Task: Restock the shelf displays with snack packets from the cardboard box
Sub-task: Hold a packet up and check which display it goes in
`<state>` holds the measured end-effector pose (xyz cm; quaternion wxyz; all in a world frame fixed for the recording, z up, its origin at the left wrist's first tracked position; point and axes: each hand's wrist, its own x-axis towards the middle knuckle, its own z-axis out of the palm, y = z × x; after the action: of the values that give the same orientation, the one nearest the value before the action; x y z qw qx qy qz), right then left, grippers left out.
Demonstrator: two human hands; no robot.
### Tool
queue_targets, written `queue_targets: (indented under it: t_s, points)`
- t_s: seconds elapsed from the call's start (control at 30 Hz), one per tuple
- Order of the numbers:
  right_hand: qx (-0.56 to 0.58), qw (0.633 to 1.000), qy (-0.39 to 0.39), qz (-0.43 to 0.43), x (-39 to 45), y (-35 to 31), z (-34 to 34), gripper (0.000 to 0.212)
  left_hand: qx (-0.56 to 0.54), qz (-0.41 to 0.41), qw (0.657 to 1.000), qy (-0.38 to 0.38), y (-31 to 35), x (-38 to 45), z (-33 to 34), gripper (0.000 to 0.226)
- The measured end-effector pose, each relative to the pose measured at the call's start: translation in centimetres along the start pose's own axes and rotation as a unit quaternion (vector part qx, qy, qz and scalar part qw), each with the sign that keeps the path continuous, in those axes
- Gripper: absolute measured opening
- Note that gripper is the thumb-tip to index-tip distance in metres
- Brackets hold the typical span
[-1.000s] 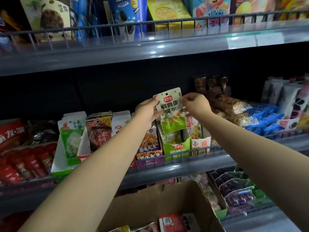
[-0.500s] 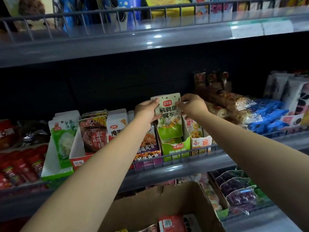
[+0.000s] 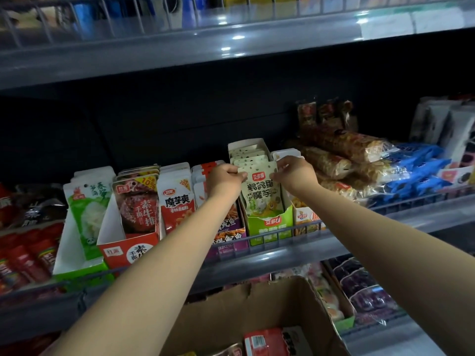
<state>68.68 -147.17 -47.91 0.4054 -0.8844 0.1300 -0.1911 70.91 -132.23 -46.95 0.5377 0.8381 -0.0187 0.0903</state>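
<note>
Dim shop shelving with a wire front rail, the middle shelf [image 3: 257, 255] crowded with snack cartons. Landmark: green display carton [image 3: 270, 222] at the rail, already holding a row of matching pale packets.

Step in hand, by the look of it: seating one more packet at the front of that row. Green-and-white snack packet [image 3: 261, 194] upright, lower half already inside the green display carton, top edge still standing above it. Left hand [image 3: 223, 176] pinching the packet's upper left corner, right hand [image 3: 295, 170] pinching the upper right corner; both grips closed on the packet, none released.

Left of the green display carton: purple carton, then red-and-white packets [image 3: 176, 204], then a red carton of dark meat-print packets [image 3: 136, 201]. Right of it: an orange-and-white carton, then stacked wrapped rolls [image 3: 339, 152]. Below and in front of it: cardboard box [image 3: 231, 312], open, a red packet [image 3: 267, 341] visible inside.

Next move probably calls for pressing the packet down until level with the row, letting go of both corners, then reaching down to the cardboard box for another.
</note>
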Motion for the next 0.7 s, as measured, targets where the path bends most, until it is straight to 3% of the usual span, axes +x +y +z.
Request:
queue_targets:
  t_s: [0.3,0.43,0.7]
  points:
    - [0.054,0.998,0.017,0.002,-1.8,-0.2,-0.6,0.04,-0.041,0.028,0.999,-0.011,-1.1,-2.7,-0.7,0.03]
    - [0.09,0.995,0.036,-0.013,-4.8,-0.4,-0.8,0.033,-0.04,0.052,0.998,-0.004,-1.6,-5.5,-1.6,0.027]
    - [0.128,0.991,-0.022,-0.027,-13.4,1.5,1.6,0.018,-0.069,0.039,0.996,-0.04,-6.1,-12.5,-2.9,0.014]
